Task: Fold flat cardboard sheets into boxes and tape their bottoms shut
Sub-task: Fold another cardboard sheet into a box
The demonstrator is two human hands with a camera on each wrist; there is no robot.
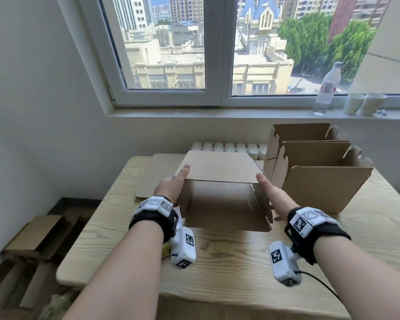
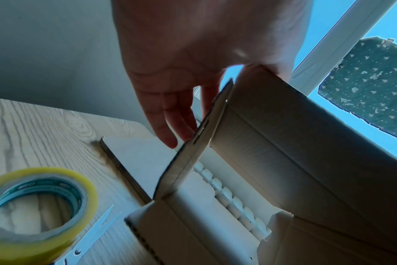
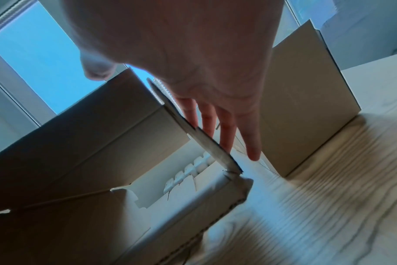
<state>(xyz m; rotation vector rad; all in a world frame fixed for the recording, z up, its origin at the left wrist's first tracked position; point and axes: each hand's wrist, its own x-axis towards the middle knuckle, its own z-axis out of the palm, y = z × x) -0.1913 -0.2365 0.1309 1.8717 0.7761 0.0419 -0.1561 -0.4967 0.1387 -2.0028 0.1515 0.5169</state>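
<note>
— Two hands are working one carton: the left hand (image 1: 171,184) and the right hand (image 1: 271,195) are pressing flat against its left and right sides, fingers straight and spread, thumbs lying along the top panel, nothing pinched.

— Where is that carton sitting?

— The half-opened carton (image 1: 224,192) is lying on its side mid-worktop (image 1: 240,262), its open end facing the near edge, so it is looking like a tube with its flaps not yet folded in.

— And beyond it?

— Flat sheets (image 1: 157,172) are waiting at the far left. Three erected boxes (image 1: 319,181) are standing at the right, open tops up; whether their bottoms are taped, I cannot tell. The tape roll (image 2: 37,202) and scissors (image 2: 95,231) are lying near the left wrist.

— So, progress?

— I'd judge it partway: this one is needing squaring, flap folding and taping.
</note>
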